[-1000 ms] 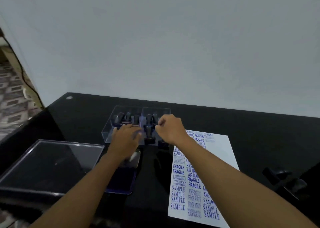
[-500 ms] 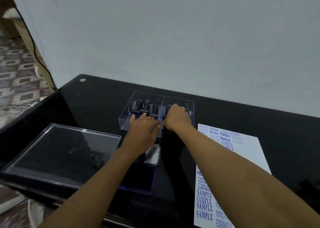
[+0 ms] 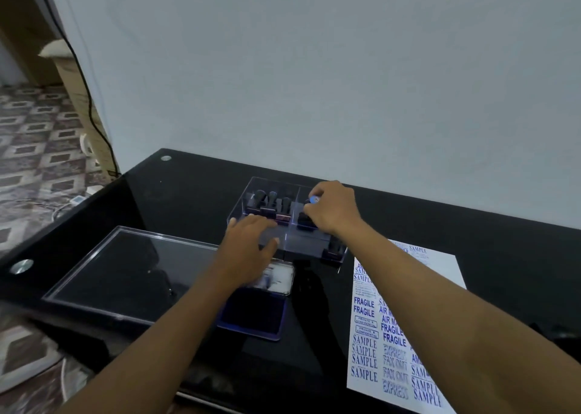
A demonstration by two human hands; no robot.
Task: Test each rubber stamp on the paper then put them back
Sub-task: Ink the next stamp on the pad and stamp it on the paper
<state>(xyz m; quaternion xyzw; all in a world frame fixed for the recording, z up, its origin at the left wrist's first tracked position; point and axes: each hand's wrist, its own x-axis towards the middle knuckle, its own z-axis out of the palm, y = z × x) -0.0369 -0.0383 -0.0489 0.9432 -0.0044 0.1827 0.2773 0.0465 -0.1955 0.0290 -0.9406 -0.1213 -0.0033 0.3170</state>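
A clear plastic box (image 3: 251,190) with a middle divider stands on the black table and holds several black rubber stamps (image 3: 269,204). My right hand (image 3: 333,209) reaches into its right compartment, fingers pinched on a stamp with a blue top (image 3: 313,199). My left hand (image 3: 248,250) rests flat against the box's near left wall, fingers spread. In front of the box lies an open blue ink pad (image 3: 254,316), partly hidden by my left forearm. The white paper (image 3: 440,275), covered in blue test prints, lies to the right.
The box's clear lid (image 3: 125,272) lies flat at the table's left front. The table's left edge (image 3: 63,218) drops to a patterned floor. A wall runs close behind the box. A dark object (image 3: 559,332) sits at the far right.
The view has swung left, so everything sits further right in frame. My right hand has shifted into the box's right compartment and pinches a blue-topped stamp. My left hand stays at the box's front.
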